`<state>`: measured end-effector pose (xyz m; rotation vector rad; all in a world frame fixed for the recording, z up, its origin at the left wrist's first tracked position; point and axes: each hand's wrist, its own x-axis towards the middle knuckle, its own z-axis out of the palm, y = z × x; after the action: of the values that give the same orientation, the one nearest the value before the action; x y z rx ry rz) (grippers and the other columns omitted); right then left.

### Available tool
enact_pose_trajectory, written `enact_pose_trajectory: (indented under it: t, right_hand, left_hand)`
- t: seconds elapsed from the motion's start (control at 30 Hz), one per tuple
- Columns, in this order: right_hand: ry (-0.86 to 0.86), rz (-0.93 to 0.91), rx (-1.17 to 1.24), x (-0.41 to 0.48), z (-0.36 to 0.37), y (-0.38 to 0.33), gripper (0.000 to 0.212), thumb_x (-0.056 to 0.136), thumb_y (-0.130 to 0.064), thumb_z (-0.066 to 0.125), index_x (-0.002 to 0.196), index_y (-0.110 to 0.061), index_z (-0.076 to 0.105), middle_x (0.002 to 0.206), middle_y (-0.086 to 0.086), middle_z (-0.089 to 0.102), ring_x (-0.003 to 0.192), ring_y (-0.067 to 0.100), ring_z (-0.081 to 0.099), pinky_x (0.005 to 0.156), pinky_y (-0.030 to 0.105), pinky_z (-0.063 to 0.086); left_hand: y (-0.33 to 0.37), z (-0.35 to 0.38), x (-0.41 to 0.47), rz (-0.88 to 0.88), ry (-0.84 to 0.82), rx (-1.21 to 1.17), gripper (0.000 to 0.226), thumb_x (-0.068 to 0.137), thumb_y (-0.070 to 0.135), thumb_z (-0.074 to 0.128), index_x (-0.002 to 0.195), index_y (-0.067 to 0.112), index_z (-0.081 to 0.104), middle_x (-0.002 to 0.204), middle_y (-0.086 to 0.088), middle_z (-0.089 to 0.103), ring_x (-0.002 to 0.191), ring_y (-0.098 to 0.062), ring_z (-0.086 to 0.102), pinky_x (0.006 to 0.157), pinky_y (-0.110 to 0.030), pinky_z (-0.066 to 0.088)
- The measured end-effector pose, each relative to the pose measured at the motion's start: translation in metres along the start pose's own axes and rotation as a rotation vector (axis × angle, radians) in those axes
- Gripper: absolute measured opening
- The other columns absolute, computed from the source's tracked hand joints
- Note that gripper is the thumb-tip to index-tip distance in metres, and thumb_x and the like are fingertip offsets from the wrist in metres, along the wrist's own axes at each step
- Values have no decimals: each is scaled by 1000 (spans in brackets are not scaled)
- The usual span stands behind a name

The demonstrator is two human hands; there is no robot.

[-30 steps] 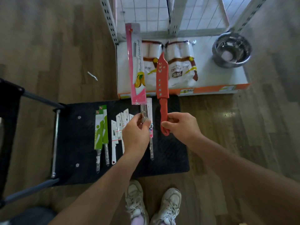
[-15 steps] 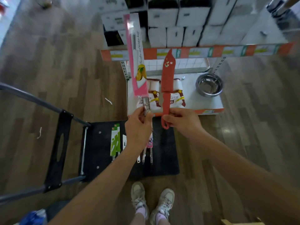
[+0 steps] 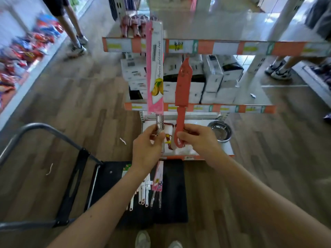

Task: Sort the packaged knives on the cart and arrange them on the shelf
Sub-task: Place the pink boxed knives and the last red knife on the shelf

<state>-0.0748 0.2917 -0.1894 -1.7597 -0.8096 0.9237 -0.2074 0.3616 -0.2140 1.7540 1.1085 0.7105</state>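
While more packaged knives point(image 3: 152, 187) lay unsorted on the cart point(image 3: 172, 203), left hand point(image 3: 146, 149) clamped the pink-sleeved knife point(image 3: 155, 68), right hand point(image 3: 198, 138) the red knife point(image 3: 181, 90), upright before the shelf point(image 3: 215, 46), neither placed.

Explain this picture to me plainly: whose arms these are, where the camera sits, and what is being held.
There is no machine here. A person wears a wide-angle camera on the head, looking down at their own arms. The left hand grips the metal handle of a knife in a pink package, held upright. The right hand holds a red knife by its handle, also upright. Below lies a black cart with more packaged knives. Ahead stands a shelf holding white boxes and a steel bowl.
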Motion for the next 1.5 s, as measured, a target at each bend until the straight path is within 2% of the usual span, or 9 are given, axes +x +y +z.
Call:
enact_pose_trajectory:
  t: [0.07, 0.17, 0.5, 0.73, 0.83, 1.1, 1.27, 1.4, 1.5]
  right_hand:
    - [6, -16, 1, -1, -5, -12, 15, 85, -14, 65, 81, -28, 67, 82, 2, 70, 78, 17, 67, 60, 13, 53]
    - [-23, -44, 25, 0, -10, -30, 10, 86, -13, 64, 88, -23, 68, 79, -3, 70, 76, 13, 69, 73, 19, 56]
    - [-42, -47, 77, 36, -6, -82, 13, 84, -7, 65, 87, -19, 70, 78, 0, 70, 71, 14, 68, 74, 23, 58]
    - [-13, -44, 77, 91, 4, -115, 14, 84, -3, 64, 98, -1, 69, 74, 3, 67, 60, 10, 63, 59, 14, 55]
    - [18, -34, 65, 113, 3, -127, 10, 84, -3, 64, 80, -10, 70, 71, 3, 66, 59, 10, 62, 56, 10, 53]
    - [32, 58, 107, 181, -20, -146, 7, 83, -4, 67, 78, -8, 70, 73, 5, 68, 64, 14, 66, 68, 19, 58]
    - [-24, 106, 70, 234, -36, -159, 13, 80, 1, 67, 91, 8, 68, 77, 17, 67, 64, 21, 63, 67, 22, 59]
    - [-109, 159, -18, 273, -50, -174, 15, 76, -2, 72, 87, 7, 68, 68, 11, 68, 49, 12, 65, 67, 23, 59]
    - [-215, 215, -7, 294, -58, -188, 5, 80, 1, 68, 79, 5, 66, 61, 9, 69, 48, 10, 66, 61, 20, 58]
  left_hand:
    - [13, -2, 2, 20, -2, -3, 20, 90, 26, 56, 106, 18, 64, 88, 2, 68, 80, -14, 63, 79, -30, 54]
    - [30, -6, 4, 53, 0, 25, 15, 90, 21, 56, 103, 20, 63, 88, 6, 65, 74, 0, 60, 66, -6, 46]
    - [58, -35, 50, 12, -21, -1, 21, 91, 26, 54, 106, 14, 64, 96, 0, 70, 89, -17, 66, 86, -42, 53]
    - [72, -52, 109, 30, -42, 35, 18, 92, 22, 54, 103, 9, 62, 92, -8, 67, 88, -27, 64, 85, -42, 52]
    - [73, -56, 133, 12, -65, 34, 23, 92, 23, 54, 107, 7, 61, 95, -6, 66, 89, -24, 64, 86, -41, 52]
    - [72, -62, 181, -32, -99, 9, 6, 91, 25, 55, 89, 25, 61, 88, 1, 66, 88, -24, 66, 85, -43, 54]
    - [73, -52, 210, -40, -46, 30, 30, 91, 29, 55, 110, 7, 63, 85, 0, 67, 72, -8, 59, 74, -29, 53]
    - [80, -42, 221, -91, 5, 44, 38, 91, 31, 54, 119, 5, 59, 101, -10, 69, 93, -22, 66, 79, -30, 52]
    - [88, -36, 232, -124, 19, 3, 38, 90, 32, 54, 116, 5, 60, 90, -10, 69, 77, -16, 63, 78, -34, 51]
